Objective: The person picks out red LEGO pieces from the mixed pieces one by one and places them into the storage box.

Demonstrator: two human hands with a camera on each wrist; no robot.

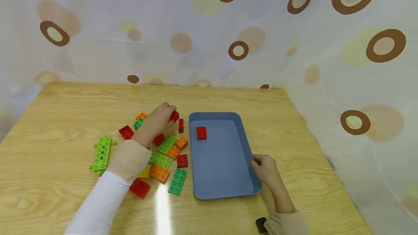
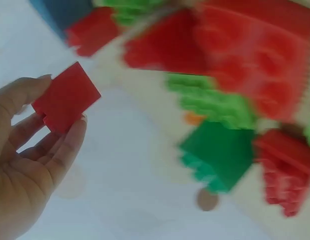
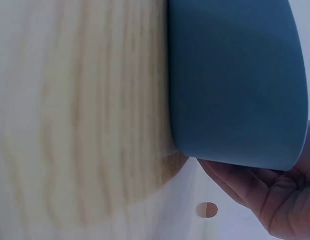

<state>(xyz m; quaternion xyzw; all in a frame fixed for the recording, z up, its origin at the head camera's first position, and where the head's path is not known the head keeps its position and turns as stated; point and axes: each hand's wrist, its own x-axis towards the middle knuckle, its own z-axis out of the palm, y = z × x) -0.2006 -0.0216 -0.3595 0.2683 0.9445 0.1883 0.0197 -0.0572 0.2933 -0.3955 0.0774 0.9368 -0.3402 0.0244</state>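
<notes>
My left hand [image 1: 158, 122] pinches a red toy brick [image 2: 68, 97] between thumb and fingers, above the far part of the brick pile. Close to it, a narrow red brick [image 1: 181, 126] stands by the tray's left side. The blue-grey tray [image 1: 222, 166] lies flat on the table, with one red brick [image 1: 201, 133] inside near its upper left. At the tray's right edge my right hand [image 1: 267, 169] holds the rim; in the right wrist view its fingers [image 3: 240, 182] are partly hidden behind the tray wall.
Left of the tray lie several loose bricks, among them a dark green one [image 1: 177, 181], an orange one [image 1: 159, 173] and a red one [image 1: 140, 188]. Farther left is a light green wheel-base piece [image 1: 102, 154]. A small black object [image 1: 261, 225] shows by the right sleeve.
</notes>
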